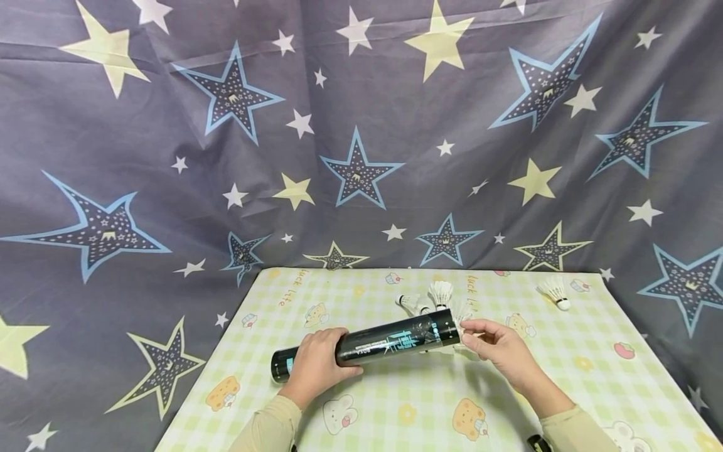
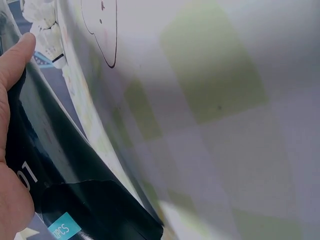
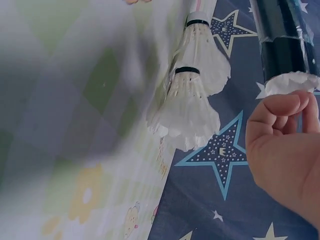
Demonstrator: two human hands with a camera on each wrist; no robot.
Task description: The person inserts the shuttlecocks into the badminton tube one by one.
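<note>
A long black shuttlecock tube [image 1: 395,339] with blue and white print is held at a slant over the table. My left hand [image 1: 321,364] wraps round its left part, and the thumb lies along the tube in the left wrist view. At the tube's right end is my right hand [image 1: 499,351], with thumb and fingertips pinching the feather edge of a shuttlecock [image 3: 286,84]. That shuttlecock's white skirt pokes out of the tube's mouth; its cork end is hidden inside. Behind the tube lie several white feather shuttlecocks [image 1: 440,293], partly covered by it in the head view.
A lone shuttlecock [image 1: 556,295] lies toward the table's back right. The table [image 1: 407,414] wears a green-and-white checked cloth with cartoon prints. Grey star-patterned curtains [image 1: 361,94] hang behind and at both sides. A small black object [image 1: 538,442] shows by the right sleeve.
</note>
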